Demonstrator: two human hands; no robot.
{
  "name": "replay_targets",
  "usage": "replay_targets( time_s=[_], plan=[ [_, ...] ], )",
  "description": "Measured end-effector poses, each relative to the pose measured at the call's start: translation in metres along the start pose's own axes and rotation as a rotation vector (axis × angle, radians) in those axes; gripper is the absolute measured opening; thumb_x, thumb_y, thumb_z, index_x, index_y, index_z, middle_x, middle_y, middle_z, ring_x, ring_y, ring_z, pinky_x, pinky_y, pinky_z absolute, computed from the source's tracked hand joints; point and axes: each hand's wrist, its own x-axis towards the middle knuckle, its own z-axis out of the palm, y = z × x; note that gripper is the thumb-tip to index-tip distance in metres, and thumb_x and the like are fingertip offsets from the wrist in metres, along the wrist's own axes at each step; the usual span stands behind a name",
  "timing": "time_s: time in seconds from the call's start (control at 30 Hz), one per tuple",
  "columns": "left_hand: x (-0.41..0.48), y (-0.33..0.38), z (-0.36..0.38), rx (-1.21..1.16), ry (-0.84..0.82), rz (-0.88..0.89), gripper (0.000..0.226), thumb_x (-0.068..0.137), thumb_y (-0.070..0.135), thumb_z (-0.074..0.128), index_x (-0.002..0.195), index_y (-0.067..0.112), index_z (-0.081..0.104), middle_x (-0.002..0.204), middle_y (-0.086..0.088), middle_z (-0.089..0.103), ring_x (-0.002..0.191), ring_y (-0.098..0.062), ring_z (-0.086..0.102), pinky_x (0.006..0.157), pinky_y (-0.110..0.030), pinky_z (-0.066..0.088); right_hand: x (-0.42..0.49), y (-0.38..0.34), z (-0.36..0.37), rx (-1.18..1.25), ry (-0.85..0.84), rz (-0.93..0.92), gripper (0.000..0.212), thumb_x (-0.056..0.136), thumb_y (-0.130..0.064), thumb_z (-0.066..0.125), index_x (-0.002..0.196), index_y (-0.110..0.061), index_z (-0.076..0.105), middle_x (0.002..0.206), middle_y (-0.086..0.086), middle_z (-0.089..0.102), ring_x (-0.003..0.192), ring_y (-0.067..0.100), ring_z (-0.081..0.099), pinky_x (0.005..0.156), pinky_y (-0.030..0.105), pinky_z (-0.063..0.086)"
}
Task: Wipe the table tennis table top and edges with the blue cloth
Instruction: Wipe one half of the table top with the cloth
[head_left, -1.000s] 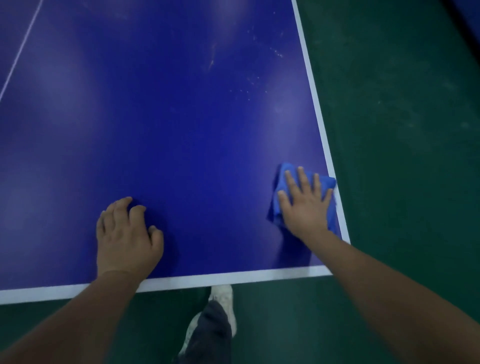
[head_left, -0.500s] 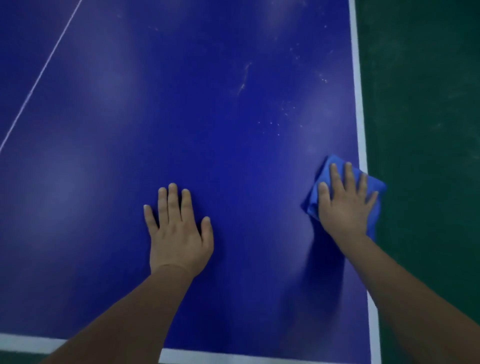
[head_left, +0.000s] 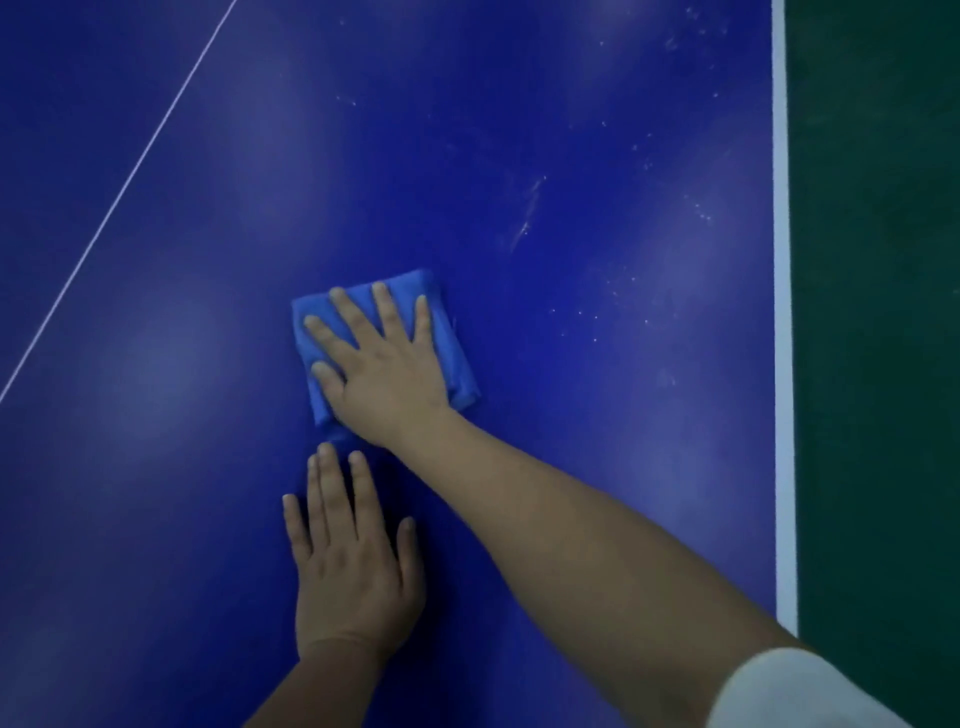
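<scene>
The dark blue table tennis table top (head_left: 182, 218) fills most of the view. A folded blue cloth (head_left: 452, 364) lies flat on it near the middle. My right hand (head_left: 384, 369) presses on the cloth with straight, spread fingers, the arm reaching in from the lower right. My left hand (head_left: 353, 561) rests flat on the bare table just below the cloth, fingers straight. White specks and a smear (head_left: 527, 218) mark the surface to the right of the cloth.
The white edge band (head_left: 782, 312) runs down the table's right side, with green floor (head_left: 878, 338) beyond it. A thin white centre line (head_left: 119, 197) crosses the upper left diagonally.
My right hand has slid the cloth leftward from the right edge band to the middle of the table. The view has moved forward, and the near edge is out of sight.
</scene>
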Motion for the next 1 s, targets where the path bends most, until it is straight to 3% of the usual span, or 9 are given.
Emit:
replay_targets(
  time_s=[0.17,0.27,0.37,0.43,0.57,0.63,0.7,0.87,1.0],
  plan=[
    [0.001,0.000,-0.001,0.094,-0.074,0.109,0.063,0.098,0.044,0.026,0.157,0.021,0.020,0.167,-0.010,0.011,0.155,-0.030,0.003,0.121,-0.061,0.006,-0.071,0.162,-0.015,-0.126,0.058,0.506,0.062,0.099,-0.055,0.015,0.159,-0.040,0.014,0.168,-0.006,0.010,0.154,0.034,0.007,0.118,0.069,0.003],
    [0.002,-0.002,0.001,0.107,-0.080,0.129,0.061,0.099,0.044,0.025,0.156,0.022,0.023,0.166,-0.008,0.015,0.154,-0.031,0.006,0.120,-0.062,0.007,-0.131,0.262,-0.038,-0.018,0.044,0.816,0.071,0.090,-0.062,0.005,0.158,-0.043,0.011,0.169,-0.009,0.005,0.155,0.031,0.002,0.119,0.067,0.003],
    [0.001,-0.001,0.004,0.110,-0.078,0.149,0.060,0.100,0.044,0.025,0.156,0.022,0.027,0.165,-0.007,0.020,0.154,-0.030,0.007,0.121,-0.061,0.006,-0.138,0.271,-0.038,0.051,0.118,0.974,0.066,0.096,-0.060,0.013,0.159,-0.041,0.010,0.169,-0.007,0.004,0.154,0.033,0.001,0.117,0.069,0.002],
    [0.002,-0.001,0.004,0.108,-0.076,0.140,0.060,0.099,0.044,0.025,0.156,0.023,0.029,0.165,-0.005,0.020,0.155,-0.028,0.006,0.122,-0.059,0.004,-0.127,0.231,-0.027,-0.019,0.132,0.902,0.061,0.101,-0.055,0.021,0.159,-0.039,0.011,0.169,-0.005,0.006,0.154,0.036,0.004,0.117,0.070,0.003],
    [0.002,0.000,0.002,0.111,-0.075,0.121,0.061,0.098,0.045,0.025,0.155,0.023,0.031,0.165,-0.004,0.022,0.155,-0.028,0.006,0.122,-0.058,0.004,-0.144,0.128,0.006,-0.076,0.135,0.201,0.057,0.100,-0.052,0.032,0.155,-0.035,0.033,0.164,-0.002,0.028,0.152,0.037,0.020,0.117,0.070,0.010],
    [0.002,0.001,0.001,0.099,-0.076,0.117,0.062,0.098,0.046,0.024,0.155,0.023,0.031,0.165,-0.004,0.022,0.154,-0.028,0.007,0.122,-0.058,0.003,-0.160,0.141,0.006,-0.090,0.098,0.021,0.056,0.100,-0.053,0.034,0.153,-0.036,0.037,0.163,-0.003,0.031,0.151,0.036,0.023,0.117,0.068,0.013],
    [0.002,0.000,0.002,0.097,-0.074,0.116,0.062,0.098,0.046,0.024,0.155,0.023,0.031,0.164,-0.005,0.023,0.154,-0.028,0.007,0.122,-0.058,0.003,-0.158,0.192,-0.006,-0.113,0.114,0.146,0.059,0.099,-0.055,0.031,0.154,-0.035,0.035,0.164,-0.003,0.028,0.152,0.035,0.022,0.117,0.067,0.013],
    [0.001,0.000,0.001,0.074,-0.051,0.119,0.062,0.097,0.044,0.027,0.154,0.022,0.034,0.164,-0.007,0.024,0.153,-0.031,0.012,0.122,-0.057,0.002,-0.149,0.285,-0.041,0.008,0.091,0.816,0.060,0.102,-0.057,0.022,0.159,-0.041,0.011,0.169,-0.009,0.003,0.155,0.029,-0.002,0.120,0.064,0.000],
    [0.002,0.003,-0.004,0.083,-0.056,0.116,0.061,0.098,0.044,0.025,0.154,0.022,0.033,0.164,-0.007,0.025,0.153,-0.031,0.012,0.122,-0.059,0.004,-0.139,0.220,-0.026,-0.012,0.111,0.814,0.061,0.102,-0.055,0.022,0.160,-0.039,0.009,0.169,-0.006,0.004,0.155,0.033,0.000,0.120,0.065,-0.002]
  ],
)
